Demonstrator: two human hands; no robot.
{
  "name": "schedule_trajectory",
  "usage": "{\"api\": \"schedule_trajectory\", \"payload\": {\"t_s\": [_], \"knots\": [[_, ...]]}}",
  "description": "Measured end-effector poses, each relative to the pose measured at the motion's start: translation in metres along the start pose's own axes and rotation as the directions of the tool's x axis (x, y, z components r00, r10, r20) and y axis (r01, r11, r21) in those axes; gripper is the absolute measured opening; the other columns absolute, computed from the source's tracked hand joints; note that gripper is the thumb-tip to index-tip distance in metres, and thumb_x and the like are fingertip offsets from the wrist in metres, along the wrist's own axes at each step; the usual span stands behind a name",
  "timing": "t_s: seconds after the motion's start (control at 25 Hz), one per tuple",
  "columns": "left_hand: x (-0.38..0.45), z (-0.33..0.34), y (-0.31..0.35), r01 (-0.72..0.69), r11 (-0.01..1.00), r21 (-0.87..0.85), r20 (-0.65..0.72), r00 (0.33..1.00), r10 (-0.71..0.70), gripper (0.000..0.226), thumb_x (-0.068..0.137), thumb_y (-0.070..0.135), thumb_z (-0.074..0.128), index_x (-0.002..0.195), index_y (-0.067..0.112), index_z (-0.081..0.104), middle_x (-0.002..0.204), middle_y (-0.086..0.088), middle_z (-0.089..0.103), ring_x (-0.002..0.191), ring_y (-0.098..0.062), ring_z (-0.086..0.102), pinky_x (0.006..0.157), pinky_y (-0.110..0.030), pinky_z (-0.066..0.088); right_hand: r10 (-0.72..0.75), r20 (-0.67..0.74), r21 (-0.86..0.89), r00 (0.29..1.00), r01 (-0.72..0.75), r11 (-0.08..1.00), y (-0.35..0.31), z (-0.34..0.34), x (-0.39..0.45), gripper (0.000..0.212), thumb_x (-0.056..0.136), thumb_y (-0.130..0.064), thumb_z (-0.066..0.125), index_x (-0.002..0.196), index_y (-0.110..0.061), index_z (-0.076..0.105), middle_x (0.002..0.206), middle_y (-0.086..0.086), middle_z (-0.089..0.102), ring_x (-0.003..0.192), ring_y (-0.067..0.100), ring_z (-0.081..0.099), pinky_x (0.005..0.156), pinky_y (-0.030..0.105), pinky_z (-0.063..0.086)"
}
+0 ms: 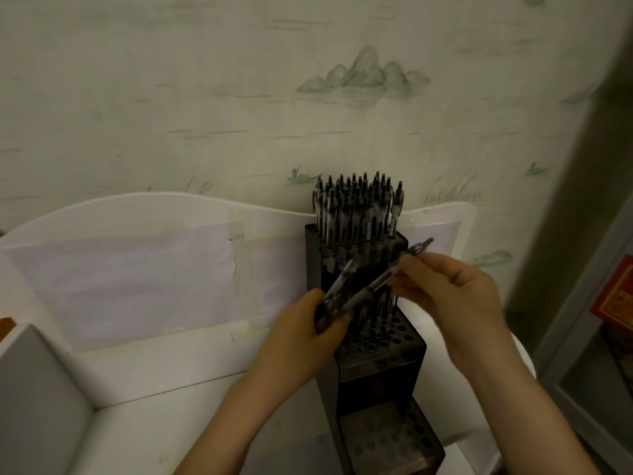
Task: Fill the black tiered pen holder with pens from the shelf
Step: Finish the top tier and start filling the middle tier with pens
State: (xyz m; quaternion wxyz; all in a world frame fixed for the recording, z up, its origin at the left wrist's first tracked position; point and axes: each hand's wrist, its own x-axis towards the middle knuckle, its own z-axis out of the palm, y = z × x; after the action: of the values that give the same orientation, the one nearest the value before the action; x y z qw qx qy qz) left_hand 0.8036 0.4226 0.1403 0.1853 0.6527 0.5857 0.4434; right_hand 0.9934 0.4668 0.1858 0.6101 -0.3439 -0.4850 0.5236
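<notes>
The left hand [320, 323] clutches a bundle of pens [337, 296]; the right hand [455, 296] pinches one pen [404, 265] drawn from it. Just beyond both stands the black tiered pen holder [376, 337] on the white shelf [205, 406]: top tier packed, middle part-filled (blurred), lowest apparently empty.

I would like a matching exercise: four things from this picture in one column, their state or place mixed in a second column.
Things:
1. top tier
2. middle tier
3. left hand
4. right hand

States:
A. grips a bundle of pens
B. packed with upright pens
C. pinches one slanted pen
D. some holes empty

Pairs: 1-B, 2-D, 3-A, 4-C
</notes>
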Motion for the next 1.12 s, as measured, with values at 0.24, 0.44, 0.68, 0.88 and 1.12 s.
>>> {"api": "schedule_trajectory", "payload": {"t_s": [0.24,0.44,0.68,0.88,1.12], "knots": [[0.0,-0.003,0.001,-0.007,1.0,0.015,-0.028,1.0,0.007,0.03,0.091,0.03,0.064,0.071,0.018,0.045,0.058,0.019,0.052,0.048,0.001,0.043,0.047,-0.011,0.034,-0.283,-0.073,-0.429,0.956,0.226,0.874,0.007,-0.011,0.011,0.014,0.082,-0.012,0.075,0.086,-0.025,0.071,0.073,-0.002,0.074,0.071,0.013,0.071,0.071,0.021,0.056],[-0.002,-0.005,0.002,0.003,1.0,0.017,-0.04,0.999,-0.003,0.03,0.09,0.031,0.064,0.069,0.022,0.044,0.057,0.019,0.052,0.048,0.001,0.044,0.046,-0.011,0.033,-0.355,0.016,-0.64,0.935,0.283,0.715,0.043,-0.009,0.013,0.013,0.084,-0.021,0.075,0.094,-0.026,0.069,0.079,-0.022,0.065,0.078,-0.007,0.064,0.068,-0.001,0.043],[-0.005,-0.011,0.001,0.019,1.0,-0.009,-0.045,0.999,-0.019,0.027,0.09,0.031,0.063,0.069,0.026,0.046,0.06,0.019,0.054,0.049,0.003,0.046,0.047,-0.009,0.034,-0.307,0.054,-0.687,0.95,0.259,0.679,0.063,-0.007,0.016,0.018,0.086,-0.023,0.073,0.103,-0.017,0.071,0.082,-0.027,0.059,0.081,-0.021,0.057,0.068,-0.005,0.039],[-0.004,-0.011,0.002,0.01,1.0,0.004,-0.057,0.998,-0.009,0.029,0.09,0.032,0.063,0.068,0.025,0.044,0.059,0.02,0.052,0.05,0.001,0.045,0.049,-0.01,0.035,-0.268,0.122,-0.741,0.956,0.267,0.616,0.054,-0.003,0.028,0.017,0.082,-0.028,0.077,0.096,-0.018,0.075,0.078,-0.013,0.066,0.072,-0.009,0.059,0.066,-0.003,0.041],[-0.005,-0.013,0.003,0.007,1.0,-0.01,-0.058,0.998,-0.007,0.03,0.09,0.033,0.063,0.067,0.028,0.043,0.059,0.02,0.051,0.05,0.002,0.044,0.05,-0.01,0.035,-0.196,0.116,-0.786,0.974,0.21,0.581,0.043,-0.003,0.038,0.016,0.079,-0.027,0.079,0.092,-0.018,0.075,0.073,-0.015,0.062,0.07,-0.008,0.059,0.059,0.0,0.04]]}}
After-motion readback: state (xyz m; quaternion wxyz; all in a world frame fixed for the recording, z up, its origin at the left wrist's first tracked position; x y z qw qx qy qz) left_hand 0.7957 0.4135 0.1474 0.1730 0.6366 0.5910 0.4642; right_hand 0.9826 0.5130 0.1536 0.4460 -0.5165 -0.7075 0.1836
